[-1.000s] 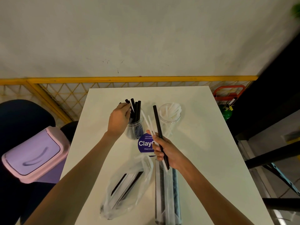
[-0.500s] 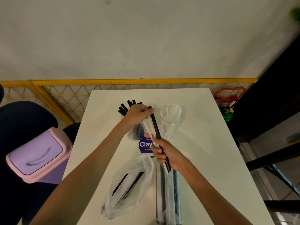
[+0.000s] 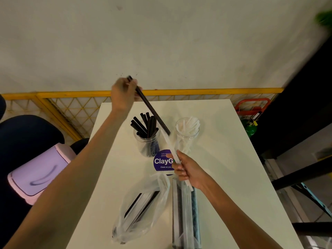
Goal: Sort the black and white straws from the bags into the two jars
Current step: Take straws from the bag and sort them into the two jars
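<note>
My left hand (image 3: 124, 95) is raised over the table's far edge, shut on a black straw (image 3: 152, 112) that slants down toward the two jars. The left jar (image 3: 147, 141) holds several black straws; the right jar (image 3: 187, 131) holds white ones. My right hand (image 3: 186, 169) grips white straws (image 3: 170, 146) just in front of the jars. Two clear bags lie nearer me: a crumpled one (image 3: 142, 209) with black and white straws, and a long narrow one (image 3: 186, 216) under my right wrist.
The white table (image 3: 224, 168) carries a round purple sticker (image 3: 162, 161) in front of the jars. A pink-lidded bin (image 3: 36, 175) and a dark chair stand at the left. A yellow mesh barrier (image 3: 71, 108) runs behind; black shelving is at the right.
My left hand took the black straw out of my right hand's bundle and lifted it up and away over the jars. My right hand now holds only white straws.
</note>
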Motion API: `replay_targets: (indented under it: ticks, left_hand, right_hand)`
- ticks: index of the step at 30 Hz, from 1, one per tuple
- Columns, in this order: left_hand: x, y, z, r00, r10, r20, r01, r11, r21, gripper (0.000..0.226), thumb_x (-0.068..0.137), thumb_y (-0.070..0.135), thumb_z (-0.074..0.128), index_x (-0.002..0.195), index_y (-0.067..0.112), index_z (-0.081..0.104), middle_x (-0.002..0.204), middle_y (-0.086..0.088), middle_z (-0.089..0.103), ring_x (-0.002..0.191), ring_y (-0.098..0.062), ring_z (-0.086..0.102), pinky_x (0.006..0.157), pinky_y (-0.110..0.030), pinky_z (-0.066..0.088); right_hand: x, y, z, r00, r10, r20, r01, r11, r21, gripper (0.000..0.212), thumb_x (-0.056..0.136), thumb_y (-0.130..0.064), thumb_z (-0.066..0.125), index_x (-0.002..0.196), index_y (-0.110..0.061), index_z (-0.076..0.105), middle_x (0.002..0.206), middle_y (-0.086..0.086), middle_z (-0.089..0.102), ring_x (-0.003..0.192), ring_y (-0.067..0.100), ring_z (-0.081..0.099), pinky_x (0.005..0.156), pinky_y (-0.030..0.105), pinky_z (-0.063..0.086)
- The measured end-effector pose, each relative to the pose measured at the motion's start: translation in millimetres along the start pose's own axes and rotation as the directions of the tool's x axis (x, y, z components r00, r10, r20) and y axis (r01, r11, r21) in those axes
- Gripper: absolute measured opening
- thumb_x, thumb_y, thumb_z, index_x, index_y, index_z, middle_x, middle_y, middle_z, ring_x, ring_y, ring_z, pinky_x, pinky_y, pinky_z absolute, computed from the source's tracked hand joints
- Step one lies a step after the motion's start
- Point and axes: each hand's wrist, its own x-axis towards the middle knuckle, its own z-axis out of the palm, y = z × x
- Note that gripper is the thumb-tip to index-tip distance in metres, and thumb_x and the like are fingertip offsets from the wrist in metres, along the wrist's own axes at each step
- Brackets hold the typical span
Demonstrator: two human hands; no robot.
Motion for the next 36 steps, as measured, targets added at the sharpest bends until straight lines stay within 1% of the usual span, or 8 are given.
replay_targets:
  ticks: [4,8,16,21,25,30,33,36]
  left_hand:
    - [10.5,9.6,-22.5,0.933,0.289,-0.216,-0.274,0.957,0.095,0.008,0.095,0.017,0.049,0.102,0.014,0.048,0.080,0.002,0.063,0.075,-0.012,0.066,0.067,-0.028,0.057]
    - [0.1,-8.9,-26.3,0.897,0.416,-0.150,-0.367,0.889,0.275,0.026,0.096,0.016,0.048,0.120,0.007,0.045,0.085,0.004,0.060,0.072,0.000,0.059,0.065,-0.015,0.050]
    - [-23.8,-84.7,-6.6,0.903,0.412,0.120,-0.419,0.785,0.456,0.033,0.095,0.013,0.050,0.127,0.009,0.053,0.097,-0.013,0.067,0.085,-0.026,0.064,0.076,-0.037,0.054]
    - [-31.8,-114.3,-1.9,0.915,0.357,0.188,-0.401,0.751,0.524,0.032,0.095,0.012,0.051,0.125,0.007,0.057,0.104,-0.016,0.068,0.088,-0.030,0.066,0.079,-0.032,0.050]
    - [-35.1,-125.0,-1.2,0.927,0.288,0.240,-0.375,0.691,0.618,0.030,0.094,0.011,0.050,0.122,0.005,0.060,0.084,-0.018,0.066,0.075,-0.035,0.061,0.063,-0.028,0.039]
    - [-35.0,-129.8,-1.2,0.920,0.248,0.302,-0.391,0.624,0.677,0.033,0.095,0.012,0.049,0.126,0.007,0.057,0.098,-0.019,0.067,0.086,-0.036,0.062,0.063,-0.032,0.042]
    - [-36.6,-120.8,2.2,0.894,0.307,0.327,-0.448,0.579,0.681,0.036,0.094,0.013,0.050,0.129,0.003,0.053,0.117,-0.017,0.062,0.110,-0.036,0.054,0.077,-0.041,0.050]
    - [-43.8,-105.8,10.2,0.872,0.419,0.252,-0.478,0.622,0.621,0.035,0.093,0.015,0.050,0.125,0.000,0.055,0.116,-0.018,0.061,0.108,-0.036,0.053,0.082,-0.041,0.050]
  right_hand:
    - [2.0,-3.4,0.6,0.999,-0.009,-0.036,0.011,0.998,0.055,0.028,0.100,-0.034,0.035,0.098,-0.017,0.058,0.044,-0.008,0.034,0.032,0.003,0.026,0.032,0.011,0.020]
    - [4.3,-3.5,2.1,0.998,-0.035,-0.051,0.037,0.998,0.051,0.028,0.100,-0.030,0.036,0.106,-0.017,0.060,0.046,-0.007,0.034,0.034,0.004,0.026,0.034,0.012,0.021]
    - [2.5,-2.5,4.6,0.997,-0.052,-0.054,0.052,0.999,-0.001,0.027,0.100,-0.029,0.035,0.108,-0.018,0.059,0.047,-0.007,0.037,0.033,0.003,0.024,0.035,0.014,0.017]
    - [2.7,-2.8,1.8,0.996,-0.062,-0.057,0.063,0.998,0.007,0.026,0.101,-0.027,0.034,0.108,-0.017,0.057,0.048,-0.006,0.040,0.034,0.004,0.025,0.036,0.014,0.017]
    - [4.5,-1.5,2.3,0.995,-0.085,-0.047,0.085,0.996,-0.016,0.025,0.101,-0.027,0.035,0.109,-0.018,0.057,0.050,-0.007,0.041,0.035,0.004,0.026,0.036,0.014,0.019]
    - [6.2,-0.2,5.6,0.992,-0.126,0.002,0.126,0.992,-0.027,0.027,0.101,-0.029,0.036,0.118,-0.019,0.055,0.049,-0.008,0.037,0.037,0.002,0.026,0.035,0.013,0.021]
    - [5.7,-1.4,6.7,0.990,-0.139,0.016,0.139,0.990,-0.022,0.028,0.100,-0.031,0.038,0.121,-0.021,0.055,0.049,-0.008,0.036,0.037,0.002,0.026,0.035,0.012,0.022]
    - [4.7,-4.1,6.2,0.988,-0.152,0.024,0.152,0.988,-0.004,0.029,0.100,-0.032,0.039,0.123,-0.022,0.054,0.048,-0.008,0.037,0.036,0.002,0.028,0.035,0.012,0.022]
